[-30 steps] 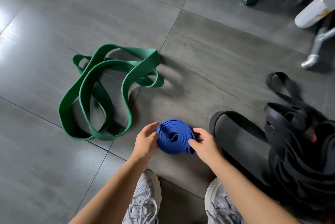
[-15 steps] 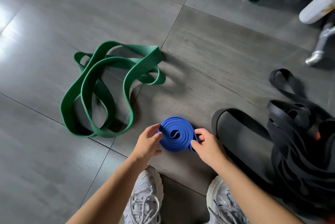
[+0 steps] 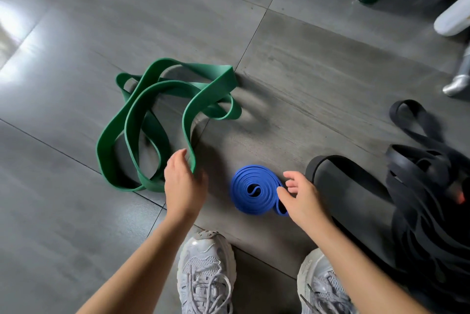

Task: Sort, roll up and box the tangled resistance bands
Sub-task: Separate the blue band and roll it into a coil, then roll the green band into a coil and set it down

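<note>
Grip status: left hand (image 3: 184,184) and right hand (image 3: 302,196) are both open and hold nothing; the blue roll (image 3: 254,190) lies unsecured on the floor (image 3: 305,72).

Left-hand fingers are relaxed beside the near loop of the green band (image 3: 152,120), at 10 o'clock from the roll; contact cannot be confirmed. The right hand hovers at the roll's 3 o'clock edge, thumb just touching the outer wrap. Hazard 1: the outer tail (image 3: 281,209) at 4 o'clock is untucked, so elastic recoil is likely to unwind the coil. Hazard 2: dragging the green band inward could sweep the roll over. The black bands (image 3: 427,199) at 3 o'clock are tangled; no box is identifiable.
</note>
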The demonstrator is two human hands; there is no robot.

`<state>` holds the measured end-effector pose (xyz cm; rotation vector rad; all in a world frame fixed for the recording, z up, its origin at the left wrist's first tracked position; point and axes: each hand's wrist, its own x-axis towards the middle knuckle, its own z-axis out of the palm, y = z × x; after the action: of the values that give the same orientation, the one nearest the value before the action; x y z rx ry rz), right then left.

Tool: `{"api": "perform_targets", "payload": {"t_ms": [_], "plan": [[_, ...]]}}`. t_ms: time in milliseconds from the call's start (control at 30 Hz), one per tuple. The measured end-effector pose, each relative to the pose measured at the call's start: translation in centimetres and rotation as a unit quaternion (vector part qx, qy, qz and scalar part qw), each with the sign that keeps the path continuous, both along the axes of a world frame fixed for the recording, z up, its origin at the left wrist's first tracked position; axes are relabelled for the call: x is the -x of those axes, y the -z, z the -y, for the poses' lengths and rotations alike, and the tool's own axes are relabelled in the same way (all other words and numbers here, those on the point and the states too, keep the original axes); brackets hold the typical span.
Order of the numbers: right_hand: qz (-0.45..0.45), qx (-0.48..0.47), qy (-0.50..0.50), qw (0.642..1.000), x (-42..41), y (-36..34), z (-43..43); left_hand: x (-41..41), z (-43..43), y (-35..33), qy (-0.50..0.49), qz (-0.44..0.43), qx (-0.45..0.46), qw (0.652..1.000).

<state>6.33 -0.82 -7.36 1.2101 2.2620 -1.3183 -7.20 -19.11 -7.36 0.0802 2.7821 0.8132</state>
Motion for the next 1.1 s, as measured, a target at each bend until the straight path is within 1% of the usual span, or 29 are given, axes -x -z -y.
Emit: {"api": "perform_targets", "payload": {"t_ms": [67,100,133,167,233,300,400,467,533,567,633,700,767,833,867,900,1000,1100], "plan": [[-0.001,0.003,-0.016,1.0,0.4,-0.3,0.4,0.8,0.1,0.4,0.047,0.088,0.127,0.987],[-0.003,0.002,-0.026,1.0,0.5,-0.4,0.5,1.0,0.1,0.4,0.084,0.106,0.174,0.975],[-0.005,-0.001,-0.038,0.999,0.5,-0.7,0.7,1.0,0.0,0.2,0.109,0.104,0.193,0.97],[-0.007,-0.005,-0.05,0.999,0.6,-0.9,0.8,1.0,-0.1,-0.2,0.121,0.097,0.193,0.969],[-0.006,-0.006,-0.076,0.997,0.7,-1.9,0.8,0.8,-0.3,-1.5,0.14,0.068,0.174,0.972],[-0.004,-0.002,-0.099,0.995,0.7,-3.2,0.5,0.7,-0.6,-3.5,0.137,0.044,0.136,0.98],[-0.015,-0.019,-0.123,0.992,0.0,-6.6,0.3,0.3,-0.8,-8.5,0.106,0.045,0.037,0.993],[-0.021,-0.029,-0.145,0.989,-0.4,-9.5,0.4,-0.2,-1.1,-12.8,0.125,0.045,-0.018,0.991],[-0.031,-0.003,-0.148,0.989,-0.4,-13.1,0.5,-1.1,-1.7,-17.5,0.169,0.05,-0.058,0.983],[-0.049,0.008,-0.148,0.988,-0.3,-15.2,0.5,-1.7,-2.2,-19.8,0.197,0.059,-0.081,0.975],[-0.106,-0.013,-0.178,0.978,0.1,-19.6,0.5,-3.3,-3.3,-24.2,0.269,0.067,-0.112,0.954],[-0.167,-0.028,-0.22,0.961,0.1,-24.5,0.5,-4.9,-4.1,-28.6,0.321,0.057,-0.126,0.937],[-0.215,-0.026,-0.231,0.949,-0.2,-29.4,0.4,-5.8,-4.5,-33.0,0.316,0.055,-0.165,0.933],[-0.239,-0.001,-0.209,0.948,-0.6,-33.8,0.4,-6.4,-4.3,-37.3,0.3,0.059,-0.22,0.926],[-0.246,0.006,-0.202,0.948,-0.8,-35.8,0.4,-6.7,-4.0,-39.4,0.305,0.051,-0.23,0.923],[-0.255,0.003,-0.198,0.946,-1.1,-37.8,0.5,-7.0,-3.8,-41.4,0.321,0.031,-0.221,0.92],[-0.295,-0.013,-0.205,0.933,-2.6,-43.4,1.2,-8.5,-2.9,-46.7,0.362,-0.041,-0.15,0.919],[-0.351,-0.039,-0.198,0.915,-4.8,-47.9,2.5,-10.6,-1.2,-51.8,0.405,-0.11,-0.112,0.901]]}}
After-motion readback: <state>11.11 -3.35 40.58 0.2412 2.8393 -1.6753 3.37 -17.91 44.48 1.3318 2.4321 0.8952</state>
